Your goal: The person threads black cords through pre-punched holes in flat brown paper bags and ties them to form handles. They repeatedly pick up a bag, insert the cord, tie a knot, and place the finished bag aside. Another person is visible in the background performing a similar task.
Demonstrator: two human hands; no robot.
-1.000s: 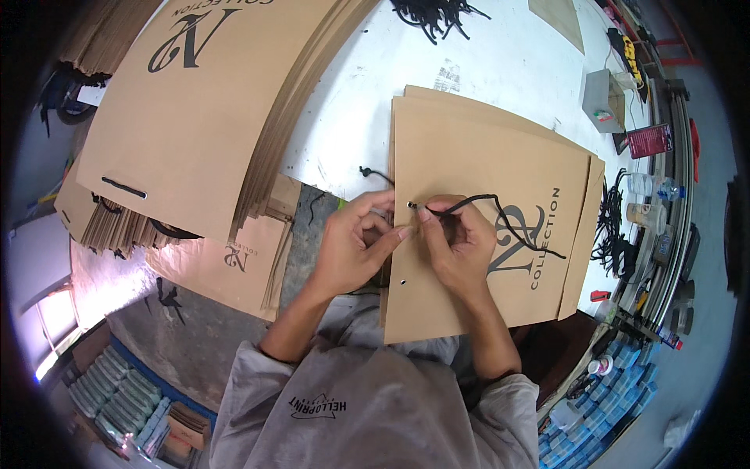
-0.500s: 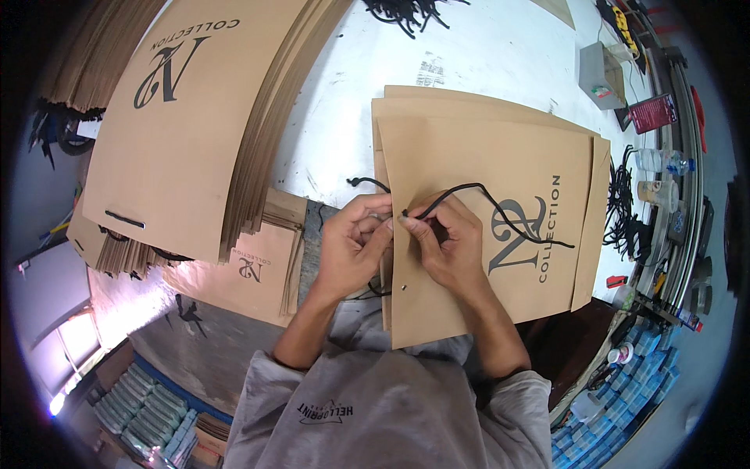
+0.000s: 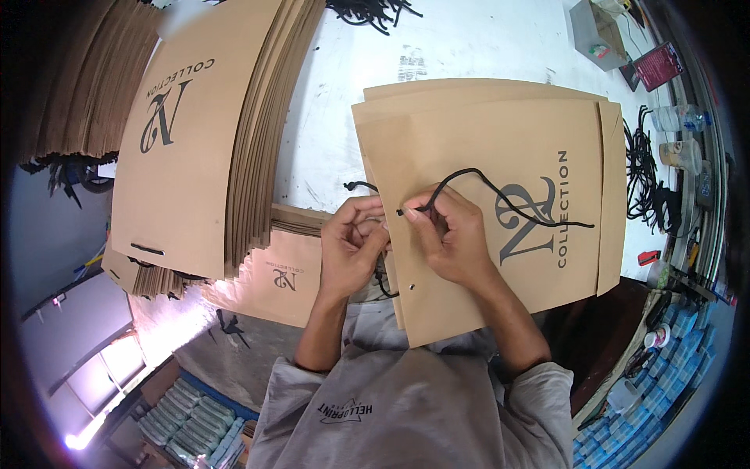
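A brown paper bag with dark print lies before me on top of other bags, its open edge to the left. My right hand rests on it, pinching a black cord by thumb and finger close to a hole near that edge. From the pinch, the cord loops up and trails right over the print. My left hand is closed at the bag's edge, its fingertips partly behind the paper; what they hold is hidden. A second, bare hole shows nearer to me. Another knotted cord end pokes out beyond the left edge.
A tall stack of brown bags stands at left, with smaller bags below it. Black cord bundles lie at the top and right of the white table. A bottle and a cup stand far right.
The whole view has shifted a little, with the left stack now sitting lower. Both hands keep nearly the same pose at the bag's edge, and the cord's loop has changed slightly.
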